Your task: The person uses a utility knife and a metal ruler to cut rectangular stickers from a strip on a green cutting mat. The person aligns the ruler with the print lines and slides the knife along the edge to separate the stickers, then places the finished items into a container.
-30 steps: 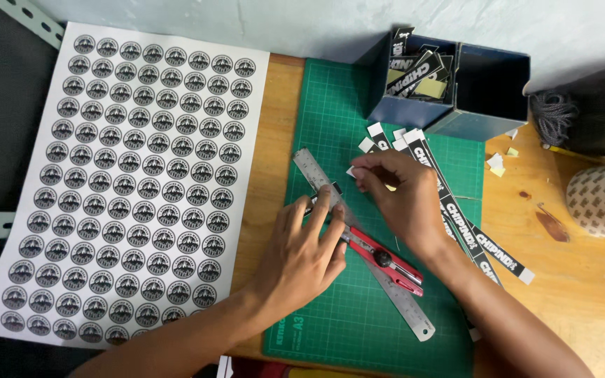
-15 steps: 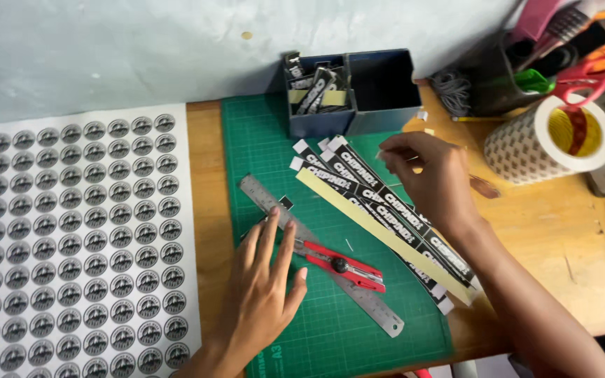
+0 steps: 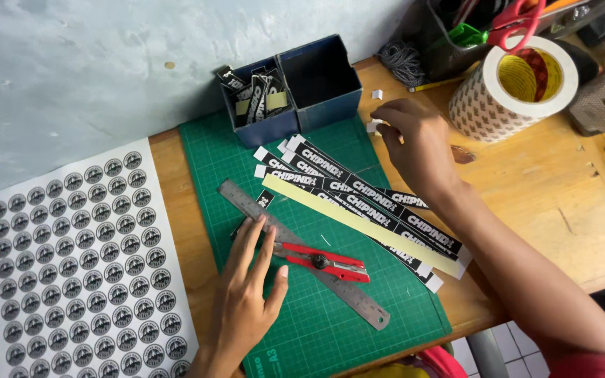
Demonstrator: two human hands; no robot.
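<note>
The right hand (image 3: 414,140) has lifted toward the blue box (image 3: 320,80), pinching 1 small white offcut (image 3: 372,127); the left hand (image 3: 246,294) lies flat and open, steadying the steel ruler (image 3: 302,262) beside the red knife (image 3: 323,261). Drop it well clear of the printed strips (image 3: 358,203).

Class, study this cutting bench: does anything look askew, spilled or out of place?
Yes. Small white offcuts lie scattered on the wooden bench beside the right hand, off the green cutting mat. The long sticker strips overhang the mat's right edge.
</note>
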